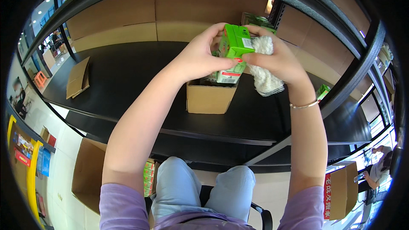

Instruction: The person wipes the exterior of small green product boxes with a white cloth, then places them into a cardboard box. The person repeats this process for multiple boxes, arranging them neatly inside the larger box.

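Above the shelf, my left hand [203, 53] grips a green and white drink carton [232, 44] from its left side, thumb across the front. My right hand [283, 59] is closed round a white fluffy cloth [265, 74], and its thumb presses against the carton's right side. The cloth hangs down beside the carton. Directly below stands an open brown cardboard box [209, 99] on the black shelf; the carton and my left hand hide most of its inside.
A folded cardboard piece [78, 78] rests at the shelf's left. Another green carton [323, 91] stands beyond my right wrist. Green packages [258, 21] are at the back. Black metal posts [366, 59] frame the shelf. A large open cardboard box [87, 174] sits on the floor at left.
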Demonstrator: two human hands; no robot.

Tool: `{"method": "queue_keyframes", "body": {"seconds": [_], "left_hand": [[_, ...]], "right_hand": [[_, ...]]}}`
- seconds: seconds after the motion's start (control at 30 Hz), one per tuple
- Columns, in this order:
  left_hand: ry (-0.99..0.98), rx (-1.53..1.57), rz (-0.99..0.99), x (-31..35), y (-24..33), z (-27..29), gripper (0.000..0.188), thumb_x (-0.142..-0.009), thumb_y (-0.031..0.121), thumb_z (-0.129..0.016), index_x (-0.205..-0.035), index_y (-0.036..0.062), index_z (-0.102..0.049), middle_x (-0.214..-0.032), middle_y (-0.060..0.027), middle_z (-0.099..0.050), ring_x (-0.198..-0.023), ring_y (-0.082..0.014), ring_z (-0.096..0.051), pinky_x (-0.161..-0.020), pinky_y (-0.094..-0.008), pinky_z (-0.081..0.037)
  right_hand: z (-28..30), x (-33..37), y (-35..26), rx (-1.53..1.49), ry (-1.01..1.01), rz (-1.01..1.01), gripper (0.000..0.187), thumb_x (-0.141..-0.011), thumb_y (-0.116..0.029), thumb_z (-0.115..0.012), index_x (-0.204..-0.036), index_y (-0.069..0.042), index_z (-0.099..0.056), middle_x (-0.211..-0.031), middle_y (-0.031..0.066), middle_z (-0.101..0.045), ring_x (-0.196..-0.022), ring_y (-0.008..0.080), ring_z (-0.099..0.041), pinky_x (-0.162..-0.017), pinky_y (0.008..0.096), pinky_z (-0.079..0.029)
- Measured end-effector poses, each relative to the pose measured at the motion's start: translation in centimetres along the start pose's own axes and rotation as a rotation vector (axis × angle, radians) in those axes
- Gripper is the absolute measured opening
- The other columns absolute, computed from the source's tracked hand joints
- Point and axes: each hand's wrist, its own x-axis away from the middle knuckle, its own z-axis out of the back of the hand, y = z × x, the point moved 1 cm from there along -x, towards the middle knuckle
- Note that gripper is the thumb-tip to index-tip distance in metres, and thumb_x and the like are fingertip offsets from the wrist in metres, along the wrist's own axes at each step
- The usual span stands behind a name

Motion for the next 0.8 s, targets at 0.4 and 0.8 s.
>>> {"method": "queue_keyframes", "body": {"seconds": [0.4, 0.8], "left_hand": [[-0.110, -0.104, 0.215, -1.0, -2.6, -0.4, 0.070, -0.068, 0.002, -0.069, -0.128, -0.0016, -0.032, -0.126, -0.0159, -0.042, -0.120, -0.0221, -0.039, -0.098, -0.0359, -0.037], [-0.251, -0.700, 0.361, -2.1, -3.0, -1.0, 0.074, -0.063, 0.018, -0.073, -0.123, -0.0042, -0.037, -0.117, -0.0221, -0.050, -0.112, -0.0296, -0.047, -0.093, -0.0332, -0.039]], "right_hand": [[-0.1, 0.5, 2.0, 0.201, 0.006, -0.144, 0.069, -0.064, -0.023, -0.072, -0.120, 0.006, -0.043, -0.102, 0.0146, -0.058, -0.094, 0.0181, -0.055, -0.082, 0.0271, -0.043], [0.1, -0.8, 4.2, 0.641, -0.184, -0.292, 0.073, -0.061, -0.023, -0.069, -0.122, 0.005, -0.042, -0.106, 0.0188, -0.057, -0.096, 0.0244, -0.056, -0.084, 0.0291, -0.042]]}}
